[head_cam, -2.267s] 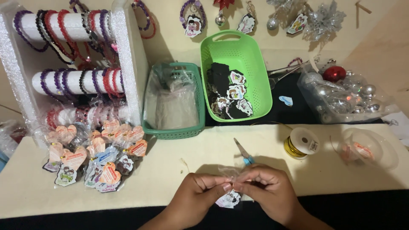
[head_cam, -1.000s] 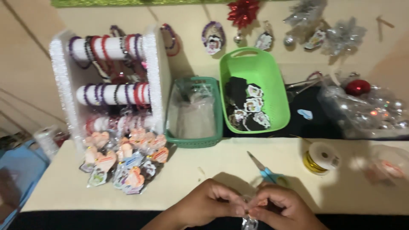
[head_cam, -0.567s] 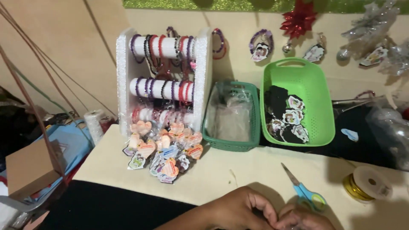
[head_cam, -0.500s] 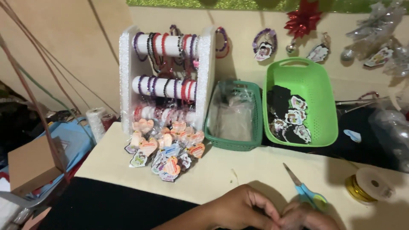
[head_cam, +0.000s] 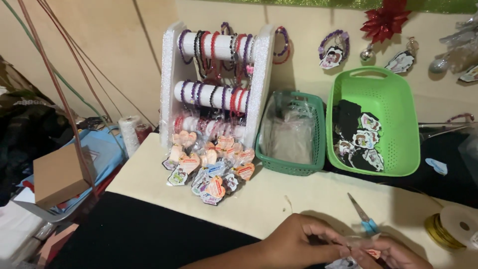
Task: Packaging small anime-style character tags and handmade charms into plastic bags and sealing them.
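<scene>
1. At six o'clock, close to me, the left hand (head_cam: 303,241) and the right hand (head_cam: 393,254) meet over the table. Both pinch a small clear plastic packet with a little orange card (head_cam: 361,249) between thumb and fingers. The packet sits right between the two hands, low at the picture's edge, partly hidden.
2. Just past the hands, at five o'clock, lie small scissors with blue handles (head_cam: 363,221) on the cream table top (head_cam: 279,199). They touch no hand.
3. At four o'clock is a round spool of gold ribbon (head_cam: 445,229).
4. At nine o'clock sits a heap of little packed heart-shaped charms (head_cam: 211,167). These look finished, so I think much work is done. The one in the hands is not yet on the heap.
5. Farther, at twelve o'clock, stands a dark green basket with clear bags (head_cam: 291,134). At one o'clock, a bright green plastic basket (head_cam: 373,119) holds more charms, maybe still to pack.
6. At eleven o'clock is a white rack with bead bracelets (head_cam: 216,82).
7. Since the earlier picture, the view has swung left. The rack now sits mid-picture, and a brown cardboard box (head_cam: 57,174) has come into sight.
</scene>
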